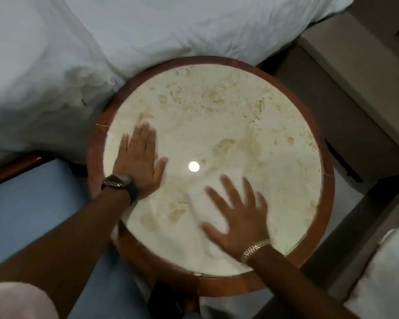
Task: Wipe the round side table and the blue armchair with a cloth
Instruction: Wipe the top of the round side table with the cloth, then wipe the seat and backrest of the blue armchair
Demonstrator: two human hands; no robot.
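Note:
The round side table (328, 192) has a cream marble top with tan patches and a reddish wooden rim. My left hand (139, 161), with a dark watch on the wrist, lies flat and empty on the top's left side. My right hand (240, 217), wearing a gold bracelet, presses with spread fingers on a pale cloth (197, 211) at the top's near side. The cloth is blurred and hard to tell from the marble. The blue armchair (32, 215) shows its seat to the left of the table.
A bed with white bedding (101, 42) presses against the table's far-left rim. The armchair's wooden arm (14, 166) runs beside it. A beige ledge (355, 77) stands to the right, with white fabric (387, 272) at lower right. A ceiling light reflects on the marble.

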